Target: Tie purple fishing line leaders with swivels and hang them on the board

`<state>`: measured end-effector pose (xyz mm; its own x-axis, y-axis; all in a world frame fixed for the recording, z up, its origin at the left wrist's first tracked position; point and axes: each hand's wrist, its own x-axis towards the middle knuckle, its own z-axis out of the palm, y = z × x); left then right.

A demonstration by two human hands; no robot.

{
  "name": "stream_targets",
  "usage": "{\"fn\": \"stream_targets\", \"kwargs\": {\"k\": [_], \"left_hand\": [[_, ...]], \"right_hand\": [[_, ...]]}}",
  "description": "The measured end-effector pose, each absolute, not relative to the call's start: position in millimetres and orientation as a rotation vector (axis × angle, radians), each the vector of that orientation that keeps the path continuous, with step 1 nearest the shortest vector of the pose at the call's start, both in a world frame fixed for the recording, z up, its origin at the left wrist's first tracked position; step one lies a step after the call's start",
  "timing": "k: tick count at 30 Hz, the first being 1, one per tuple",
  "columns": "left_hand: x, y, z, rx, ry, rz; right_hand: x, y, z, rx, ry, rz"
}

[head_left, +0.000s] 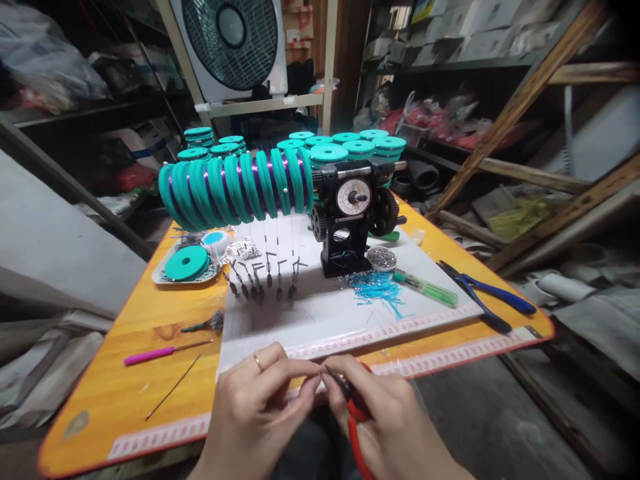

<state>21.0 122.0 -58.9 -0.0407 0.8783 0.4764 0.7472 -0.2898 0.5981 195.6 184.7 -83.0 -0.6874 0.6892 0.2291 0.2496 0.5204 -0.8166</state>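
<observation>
Red-handled pliers (pixel 354 437) gripped in right hand (pixel 387 403), lower centre, beside left hand (pixel 260 393); left pinched, can't tell on what.

Left hand (pixel 263 397), on the left side of the grip: bare, slender-fingered, uncovered to the wrist. Ring (pixel 257 361), one: narrow plain band, gold-coloured, slightly shiny, worn on a left finger beyond the index finger, left of the grip; finer markings too small to tell. Right hand (pixel 383 400), on the right side of the grip: bare, the visible forearm likewise. Clothing (pixel 310 450), below the grip, between the wrists: dark, near black; cut unclear.
</observation>
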Motion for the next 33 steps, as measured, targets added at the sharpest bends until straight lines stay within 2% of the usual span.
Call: {"fn": "stream_targets", "kwargs": {"k": [4, 9, 12, 19, 27, 33], "left_hand": [[25, 127, -64, 2.037, 1.822, 1.193], [29, 134, -72, 2.082, 2.004, 1.132], [31, 137, -73, 2.112, 2.092, 1.046], [31, 140, -67, 2.029, 2.099, 0.921], [33, 146, -59, 2.045, 2.045, 0.881], [21, 137, -64, 2.104, 1.961, 0.871]], "right_hand": [[198, 187, -86, -0.734, -2.283, 0.969], [204, 190, -92, -0.791, -2.232, 0.687], [209, 189, -98, -0.807, -2.207, 0.656], [212, 181, -114, -0.678, -2.294, 0.405], [214, 183, -104, -0.747, -2.566, 0.391], [211, 184, -95, -0.663, -2.685, -0.094]]}}
